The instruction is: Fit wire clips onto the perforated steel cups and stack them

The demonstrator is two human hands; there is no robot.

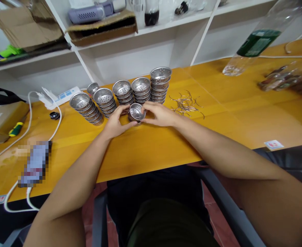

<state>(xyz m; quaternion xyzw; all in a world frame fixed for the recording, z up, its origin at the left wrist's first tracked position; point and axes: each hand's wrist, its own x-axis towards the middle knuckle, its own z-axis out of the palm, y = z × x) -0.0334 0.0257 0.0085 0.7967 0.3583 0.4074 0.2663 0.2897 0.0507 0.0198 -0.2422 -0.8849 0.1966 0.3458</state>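
Observation:
Between my two hands is a small perforated metal strainer cup [136,112], its mouth tipped up toward me. My left hand [116,122] grips its left side, thumb along the near edge. On the opposite side my right hand [158,114] holds it with the fingers at the rim; the fingertips are partly hidden. Just behind stand several stacks of like strainer cups, among them a left stack [85,108], a middle stack [141,87] and a taller right stack [160,82]. Thin curved metal wires [187,104] lie in a loose heap right of my right hand.
A phone [36,164] with a white cable lies at left, near a power strip [62,97] and a screwdriver [16,129]. At right are a plastic bottle [259,43] and a clear bag of parts [282,78]. White shelves [137,53] rise behind the table.

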